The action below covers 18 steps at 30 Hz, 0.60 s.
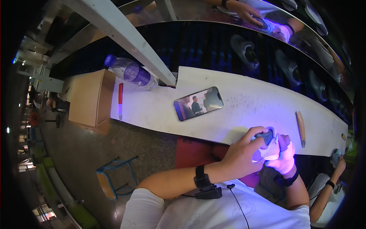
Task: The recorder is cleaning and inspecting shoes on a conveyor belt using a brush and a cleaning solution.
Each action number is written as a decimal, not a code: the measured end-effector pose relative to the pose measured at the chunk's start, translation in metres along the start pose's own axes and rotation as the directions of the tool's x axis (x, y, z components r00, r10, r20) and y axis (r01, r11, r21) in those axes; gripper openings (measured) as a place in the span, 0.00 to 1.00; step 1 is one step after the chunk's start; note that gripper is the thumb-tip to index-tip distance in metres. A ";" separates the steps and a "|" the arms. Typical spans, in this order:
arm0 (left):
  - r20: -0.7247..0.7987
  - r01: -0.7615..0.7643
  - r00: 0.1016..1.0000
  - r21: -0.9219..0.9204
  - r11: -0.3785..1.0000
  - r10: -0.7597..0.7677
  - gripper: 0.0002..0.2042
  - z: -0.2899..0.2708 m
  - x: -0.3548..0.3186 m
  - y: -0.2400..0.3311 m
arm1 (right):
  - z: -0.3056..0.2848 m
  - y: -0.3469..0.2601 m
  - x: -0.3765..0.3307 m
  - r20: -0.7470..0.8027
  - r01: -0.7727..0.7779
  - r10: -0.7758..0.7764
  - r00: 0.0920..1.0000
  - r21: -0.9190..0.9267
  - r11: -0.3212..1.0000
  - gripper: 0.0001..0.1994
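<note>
A small pale shoe (270,149) with a dark opening is held up over the front edge of the white bench (244,103). Bare fingers of my left hand (244,154) wrap round its left side, the fingertips by the opening. My right hand (285,158), in a white glove, closes on the shoe's other side. Violet light glows on the glove and the shoe's lower part; its source cannot be made out. Much of the shoe is hidden behind my fingers. Dark bands sit on both my wrists.
On the bench lie a phone (198,104), a wooden stick (301,129), a red-handled pointed tool (121,102) and a bottle (131,72). A cardboard box (85,100) stands left, beneath a slanting metal post (126,34). Several shoes rest on the dark conveyor (213,45). A co-worker's hand (340,166) is at right.
</note>
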<state>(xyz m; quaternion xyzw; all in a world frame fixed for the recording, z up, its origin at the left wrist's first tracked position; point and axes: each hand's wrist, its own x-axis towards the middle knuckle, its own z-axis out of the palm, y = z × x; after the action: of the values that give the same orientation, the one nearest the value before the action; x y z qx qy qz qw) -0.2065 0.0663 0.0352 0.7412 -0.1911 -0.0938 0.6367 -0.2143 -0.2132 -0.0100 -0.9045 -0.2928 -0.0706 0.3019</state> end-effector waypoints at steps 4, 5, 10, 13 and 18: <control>-0.006 0.102 0.995 0.103 0.989 -0.102 0.20 0.001 0.003 0.013 | 0.011 0.017 -0.003 -0.023 0.038 -0.037 0.999 0.053 0.998 0.55; -0.050 0.137 0.990 0.183 0.974 -0.130 0.20 0.003 0.003 0.016 | 0.012 0.018 0.004 -0.035 0.072 -0.069 0.997 0.086 0.994 0.55; -0.150 0.169 0.980 0.275 0.947 -0.132 0.20 0.014 0.006 0.020 | 0.009 0.015 0.014 -0.037 0.012 -0.001 0.999 0.301 0.954 0.49; -0.129 0.238 0.969 0.284 0.929 -0.209 0.19 0.021 0.007 0.035 | 0.004 0.007 0.015 0.034 -0.083 0.076 0.997 0.346 0.934 0.46; -0.130 0.143 0.986 0.385 0.912 -0.100 0.18 0.032 -0.002 0.037 | 0.005 -0.005 0.014 -0.082 -0.043 0.061 0.995 0.199 0.979 0.37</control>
<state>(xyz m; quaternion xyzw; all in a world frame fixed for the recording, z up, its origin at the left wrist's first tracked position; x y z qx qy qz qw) -0.2268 0.0334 0.0658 0.8682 -0.1250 -0.0530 0.4773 -0.2062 -0.2000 -0.0071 -0.8736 -0.2610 -0.0727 0.4043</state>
